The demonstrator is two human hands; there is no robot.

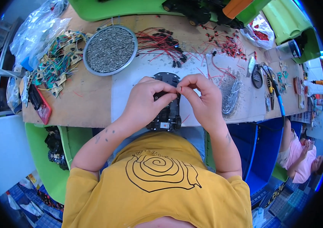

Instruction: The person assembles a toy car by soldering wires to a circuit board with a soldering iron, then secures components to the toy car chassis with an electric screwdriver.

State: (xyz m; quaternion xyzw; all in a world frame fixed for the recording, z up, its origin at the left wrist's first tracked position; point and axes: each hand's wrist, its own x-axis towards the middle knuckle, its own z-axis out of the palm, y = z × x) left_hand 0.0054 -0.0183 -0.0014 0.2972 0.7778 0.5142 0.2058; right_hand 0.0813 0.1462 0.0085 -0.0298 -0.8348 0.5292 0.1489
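Note:
A black toy car chassis (164, 118) lies on the white sheet at the table's near edge, right in front of me. My left hand (142, 100) is over its left side, thumb and forefinger pinched together. From the other side my right hand (204, 99) meets it, also in a pinch, so the fingertips of both hands touch above the chassis. A tiny red piece (181, 89) shows at the right fingertips; its kind is too small to tell. Whatever the left fingers hold is hidden. Both hands cover the middle of the chassis.
Beyond the chassis stand a round tray (86, 57) of small grey metal parts and a heap of red-and-black wires (165, 43). Wired circuit boards (60, 57) lie left. A bag of metal pieces (230, 95), black tape (257, 76) and hand tools (270, 81) lie right. Another person (300, 159) is at far right.

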